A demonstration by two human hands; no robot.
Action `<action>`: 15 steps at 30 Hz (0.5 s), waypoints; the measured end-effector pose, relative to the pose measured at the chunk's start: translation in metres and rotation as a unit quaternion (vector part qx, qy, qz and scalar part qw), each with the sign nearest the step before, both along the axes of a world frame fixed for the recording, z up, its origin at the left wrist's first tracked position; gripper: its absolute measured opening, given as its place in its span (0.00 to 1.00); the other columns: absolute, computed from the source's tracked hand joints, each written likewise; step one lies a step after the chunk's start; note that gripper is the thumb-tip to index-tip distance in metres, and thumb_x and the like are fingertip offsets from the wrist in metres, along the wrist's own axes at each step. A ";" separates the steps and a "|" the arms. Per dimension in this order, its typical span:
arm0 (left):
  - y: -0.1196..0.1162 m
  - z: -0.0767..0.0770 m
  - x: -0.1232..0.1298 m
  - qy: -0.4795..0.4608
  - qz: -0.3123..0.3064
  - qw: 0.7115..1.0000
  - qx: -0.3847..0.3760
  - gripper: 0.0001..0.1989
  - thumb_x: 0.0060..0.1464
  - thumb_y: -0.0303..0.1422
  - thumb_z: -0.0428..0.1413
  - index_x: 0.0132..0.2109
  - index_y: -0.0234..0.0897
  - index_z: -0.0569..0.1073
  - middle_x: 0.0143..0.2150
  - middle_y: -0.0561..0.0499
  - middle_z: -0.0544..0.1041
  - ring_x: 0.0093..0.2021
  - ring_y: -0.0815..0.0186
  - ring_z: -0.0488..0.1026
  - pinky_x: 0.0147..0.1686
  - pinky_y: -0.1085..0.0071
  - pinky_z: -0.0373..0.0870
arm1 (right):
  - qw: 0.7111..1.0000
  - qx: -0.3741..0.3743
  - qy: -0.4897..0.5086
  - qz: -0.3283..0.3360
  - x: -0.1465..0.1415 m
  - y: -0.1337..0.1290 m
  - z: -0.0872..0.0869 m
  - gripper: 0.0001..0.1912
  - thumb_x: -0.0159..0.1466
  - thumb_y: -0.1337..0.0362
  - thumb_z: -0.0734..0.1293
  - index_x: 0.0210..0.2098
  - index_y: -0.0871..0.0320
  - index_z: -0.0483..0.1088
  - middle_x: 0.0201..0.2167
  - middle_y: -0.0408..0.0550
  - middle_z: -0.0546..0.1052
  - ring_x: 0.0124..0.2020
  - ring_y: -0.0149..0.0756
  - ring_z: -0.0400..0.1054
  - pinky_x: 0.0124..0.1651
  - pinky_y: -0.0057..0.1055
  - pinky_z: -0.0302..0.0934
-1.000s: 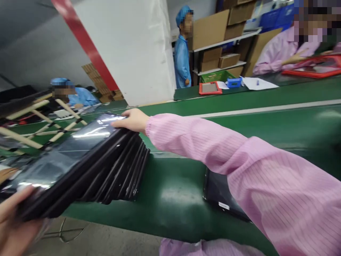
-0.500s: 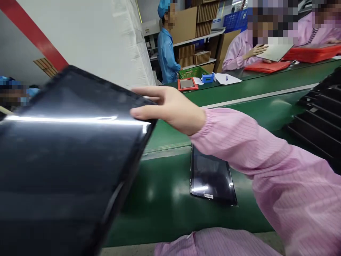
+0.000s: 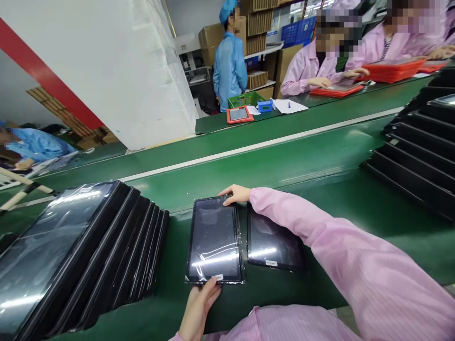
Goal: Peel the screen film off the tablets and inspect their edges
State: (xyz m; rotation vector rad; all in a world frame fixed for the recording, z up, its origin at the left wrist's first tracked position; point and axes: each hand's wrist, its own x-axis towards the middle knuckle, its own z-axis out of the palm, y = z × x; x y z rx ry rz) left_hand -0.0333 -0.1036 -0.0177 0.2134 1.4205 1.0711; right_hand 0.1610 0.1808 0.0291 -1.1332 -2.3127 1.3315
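A black tablet screen (image 3: pixel 213 237) with a glossy face and a small white label on its near edge lies between my hands, low over the green surface. My left hand (image 3: pixel 203 300) grips its near edge, thumb on top by the label. At the far right corner, my right hand (image 3: pixel 234 193) pinches the same screen with its thumb on the face. Just to the right, a second tablet screen (image 3: pixel 272 244) rests flat, partly covered by my right sleeve. Left of my hands stands a tall, leaning stack of tablet screens (image 3: pixel 117 246).
Another stack of black screens (image 3: pixel 419 156) rises at the right. Across the green bench (image 3: pixel 284 156), co-workers in pink (image 3: pixel 309 71) handle red-framed pieces. A blue bin (image 3: pixel 265 105), papers (image 3: pixel 289 106) and a green crate (image 3: pixel 248 99) sit at the back.
A large screen held up close by my right hand is no longer raised. A screen now lies low in front of me in both hands. My left hand and the left stack have come into view.
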 end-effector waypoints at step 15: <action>-0.019 0.082 -0.054 0.189 -0.259 0.944 0.077 0.27 0.48 0.60 0.58 0.28 0.38 0.75 0.28 0.44 0.81 0.33 0.57 0.79 0.40 0.62 0.73 | 0.996 0.082 -0.017 0.011 -0.049 0.026 0.027 0.17 0.62 0.56 0.72 0.46 0.60 0.77 0.47 0.57 0.81 0.48 0.46 0.75 0.57 0.45 0.65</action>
